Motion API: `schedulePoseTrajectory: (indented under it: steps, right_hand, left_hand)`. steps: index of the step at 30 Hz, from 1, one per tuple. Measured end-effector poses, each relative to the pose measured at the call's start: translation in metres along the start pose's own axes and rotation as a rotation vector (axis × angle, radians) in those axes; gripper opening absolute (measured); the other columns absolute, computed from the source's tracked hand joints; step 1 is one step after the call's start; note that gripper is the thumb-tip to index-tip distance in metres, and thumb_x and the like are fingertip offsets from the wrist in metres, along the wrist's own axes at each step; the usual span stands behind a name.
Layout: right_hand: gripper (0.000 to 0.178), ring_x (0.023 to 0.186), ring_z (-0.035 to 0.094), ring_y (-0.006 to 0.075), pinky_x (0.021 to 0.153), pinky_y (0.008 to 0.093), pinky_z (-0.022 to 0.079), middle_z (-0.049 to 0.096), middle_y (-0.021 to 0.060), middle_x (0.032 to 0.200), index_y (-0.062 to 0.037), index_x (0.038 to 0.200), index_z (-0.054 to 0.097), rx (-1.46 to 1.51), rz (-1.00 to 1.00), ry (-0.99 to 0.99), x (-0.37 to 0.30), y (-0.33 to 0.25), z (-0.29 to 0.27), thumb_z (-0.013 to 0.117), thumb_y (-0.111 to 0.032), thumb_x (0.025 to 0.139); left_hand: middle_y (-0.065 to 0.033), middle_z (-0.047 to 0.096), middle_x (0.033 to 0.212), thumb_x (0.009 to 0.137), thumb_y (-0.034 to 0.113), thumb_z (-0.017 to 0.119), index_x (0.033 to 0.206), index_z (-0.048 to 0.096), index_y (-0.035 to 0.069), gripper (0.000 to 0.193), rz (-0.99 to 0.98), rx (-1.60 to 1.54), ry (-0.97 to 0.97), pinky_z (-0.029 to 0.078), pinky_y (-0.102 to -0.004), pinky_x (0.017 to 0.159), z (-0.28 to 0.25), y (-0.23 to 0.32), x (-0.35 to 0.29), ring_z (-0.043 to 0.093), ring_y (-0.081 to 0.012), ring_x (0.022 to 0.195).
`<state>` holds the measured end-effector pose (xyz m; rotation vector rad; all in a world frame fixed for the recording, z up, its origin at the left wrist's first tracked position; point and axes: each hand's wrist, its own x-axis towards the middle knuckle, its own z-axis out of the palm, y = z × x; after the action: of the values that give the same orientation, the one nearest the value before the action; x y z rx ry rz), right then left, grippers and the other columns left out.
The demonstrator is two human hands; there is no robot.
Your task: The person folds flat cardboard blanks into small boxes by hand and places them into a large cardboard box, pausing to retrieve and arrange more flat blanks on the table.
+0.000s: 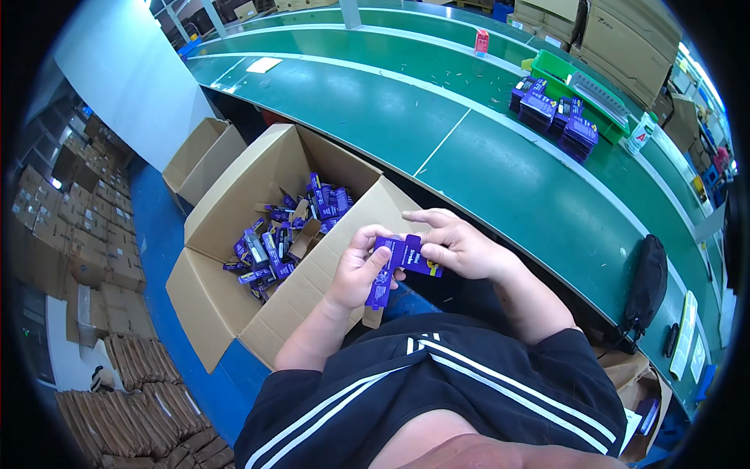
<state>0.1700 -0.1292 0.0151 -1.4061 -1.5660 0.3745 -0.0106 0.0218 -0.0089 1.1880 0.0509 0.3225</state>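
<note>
A small purple carton (381, 288) with a flap or panel spread out to its right is in front of my chest. My left hand (355, 273) is closed round its left part, thumb on the front face. My right hand (462, 246) pinches the right-hand panel between thumb and fingers, with the index finger raised above it. Just left of my hands stands a large open cardboard box (215, 285). Many small purple cartons (272, 248) lie jumbled inside it, some of them open at the ends.
A green work table (391, 121) runs across the far side. On it are stacked purple packs (539, 105), a green plastic basket (555, 69), a white bottle (641, 133) and a black pouch (647, 281). Stacked flattened cardboard (133, 414) lies at the lower left.
</note>
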Motion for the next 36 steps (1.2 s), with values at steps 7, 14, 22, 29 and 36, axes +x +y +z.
schedulePoseTrajectory:
  steps: [7, 14, 22, 29, 36]
  right_hand:
    - [0.023, 0.094, 0.060, 0.0236, 0.079, 0.0288, 0.051, 0.065, 0.0090, 0.100, -0.0046, 0.103, 0.070, -0.350, -0.146, 0.310, 0.001, -0.020, 0.008, 0.072, -0.007, 0.080]
    - [0.022, 0.088, 0.060, 0.0227, 0.075, 0.0287, 0.051, 0.064, 0.0084, 0.097, -0.0056, 0.099, 0.070, -0.341, -0.256, 0.385, 0.010, -0.020, 0.024, 0.073, -0.004, 0.077]
    - [0.020, 0.087, 0.060, 0.0219, 0.077, 0.0291, 0.051, 0.064, 0.0089, 0.099, -0.0055, 0.095, 0.068, -0.022, -0.113, 0.411, 0.003, -0.021, 0.023, 0.073, -0.002, 0.076]
    - [0.020, 0.092, 0.060, 0.0233, 0.085, 0.0318, 0.049, 0.063, 0.0111, 0.105, -0.0038, 0.098, 0.064, -0.046, -0.037, 0.407, -0.010, -0.021, -0.022, 0.070, -0.001, 0.079]
    - [0.013, 0.078, 0.058, 0.0147, 0.073, 0.0259, 0.049, 0.063, 0.0075, 0.095, -0.0029, 0.097, 0.065, -0.102, 0.116, 0.554, -0.065, 0.008, -0.138, 0.065, -0.002, 0.084]
  left_hand:
    - [-0.0163, 0.050, 0.112, 0.094, 0.013, 0.059, 0.118, 0.047, 0.008, 0.027, 0.266, 0.576, 0.160, 0.053, -0.0242, 0.066, 0.006, -0.001, 0.006, 0.061, -0.0182, 0.080]
    - [-0.0152, 0.048, 0.112, 0.092, 0.014, 0.062, 0.115, 0.051, 0.009, 0.026, 0.598, 0.914, 0.175, 0.051, -0.0302, 0.074, 0.022, 0.010, 0.005, 0.059, -0.0236, 0.086]
    - [-0.0175, 0.050, 0.116, 0.087, 0.017, 0.067, 0.112, 0.055, 0.010, 0.028, 0.477, 0.756, 0.230, 0.048, -0.0383, 0.080, 0.027, 0.004, -0.004, 0.057, -0.0316, 0.094]
    - [-0.0202, 0.056, 0.115, 0.089, 0.033, 0.066, 0.109, 0.056, 0.010, 0.032, 0.949, 1.282, 0.111, 0.049, -0.0396, 0.081, 0.014, 0.036, 0.012, 0.058, -0.0330, 0.096]
    - [-0.0229, 0.046, 0.130, 0.095, 0.032, 0.054, 0.128, 0.040, 0.007, 0.043, 0.792, 1.334, 0.865, 0.044, -0.0466, 0.093, -0.109, 0.082, 0.015, 0.053, -0.0379, 0.107]
